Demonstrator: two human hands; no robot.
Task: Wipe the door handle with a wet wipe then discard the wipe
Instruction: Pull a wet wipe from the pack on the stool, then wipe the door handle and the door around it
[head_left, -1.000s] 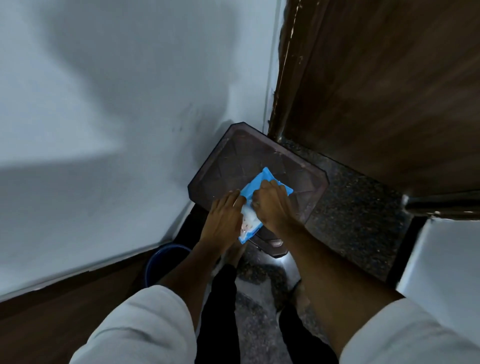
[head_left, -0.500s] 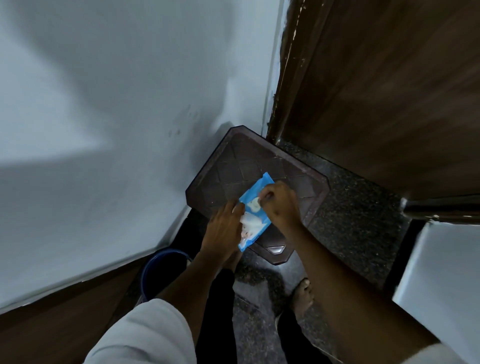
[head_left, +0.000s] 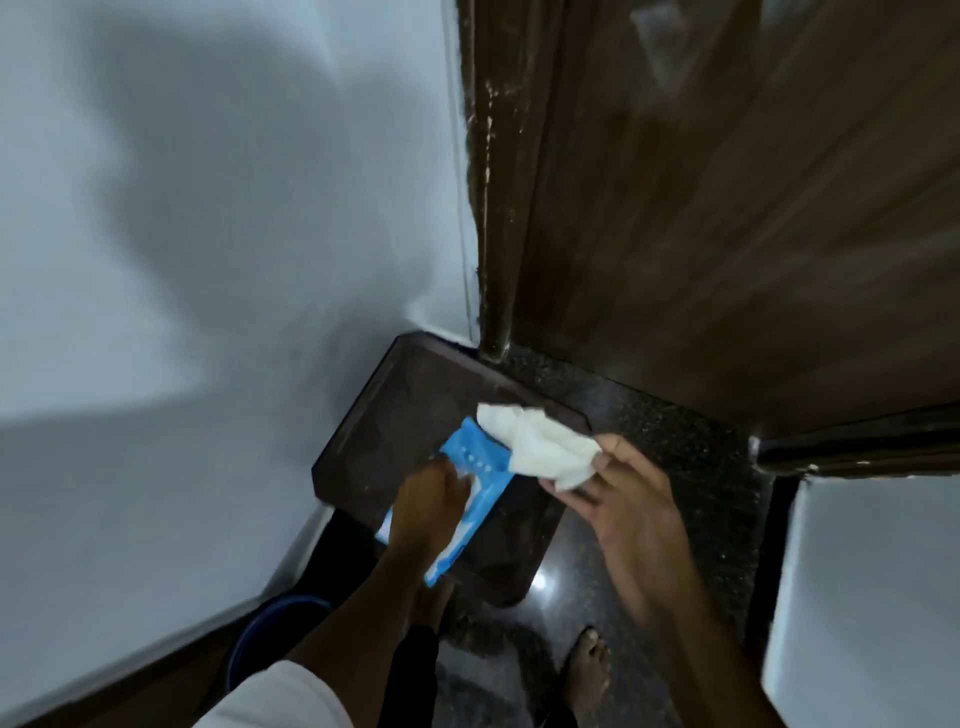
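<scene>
A blue wet-wipe packet (head_left: 475, 462) lies on a dark brown stool top (head_left: 400, 426) beside the white wall. My left hand (head_left: 428, 501) presses down on the packet's near end. My right hand (head_left: 621, 493) holds a crumpled white wipe (head_left: 540, 444), pulled up and to the right of the packet, its far end still over the packet's opening. The brown wooden door (head_left: 727, 208) stands at the upper right; its handle is not in view.
A blue bucket rim (head_left: 270, 618) shows by the wall below the stool. The floor (head_left: 649, 431) is dark speckled stone, with my bare foot (head_left: 587, 670) on it. A white panel (head_left: 862, 597) stands at the lower right beneath a dark door edge (head_left: 857, 441).
My right hand has drawn a white wipe out of the packet and lifted it to the right. My left hand stays on the packet. The camera has tilted slightly.
</scene>
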